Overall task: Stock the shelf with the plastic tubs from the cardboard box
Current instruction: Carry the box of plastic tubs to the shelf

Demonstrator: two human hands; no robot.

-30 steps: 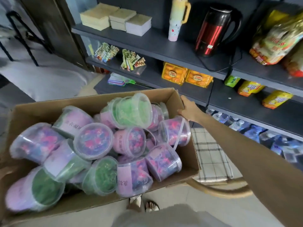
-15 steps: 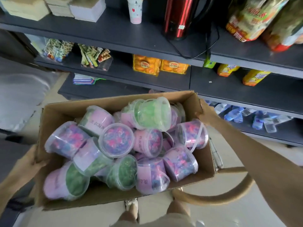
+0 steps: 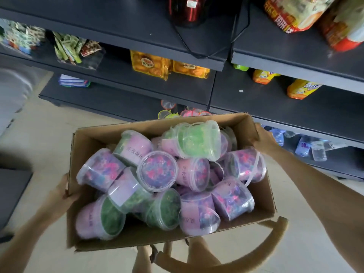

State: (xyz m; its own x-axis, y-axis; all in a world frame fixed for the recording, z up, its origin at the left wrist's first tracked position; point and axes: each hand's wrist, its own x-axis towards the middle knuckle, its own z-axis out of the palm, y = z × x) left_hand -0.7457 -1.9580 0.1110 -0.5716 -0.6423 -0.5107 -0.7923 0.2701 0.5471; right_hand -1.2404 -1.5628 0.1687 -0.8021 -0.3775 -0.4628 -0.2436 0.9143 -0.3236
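An open cardboard box (image 3: pixel 137 238) is held in front of me, above the floor. It is piled with several clear plastic tubs (image 3: pixel 157 171) lying at all angles, filled with pink-purple or green beads; one green tub (image 3: pixel 201 142) sits on top at the far side. My left hand (image 3: pixel 64 191) grips the box's left wall. My right hand (image 3: pixel 263 137) grips its far right corner. The dark shelf (image 3: pixel 126 99) stands just beyond the box.
A red kettle (image 3: pixel 187 10) with a cable and snack bags (image 3: pixel 291 14) stand on the upper shelf, orange packets (image 3: pixel 151 64) on the middle one. Water bottles (image 3: pixel 313 148) lie at lower right. A curved wooden chair back (image 3: pixel 226 257) is below the box, with my feet.
My left hand has come into view and taken the box's left wall. The box has come closer to the shelf, and my view has tilted down.
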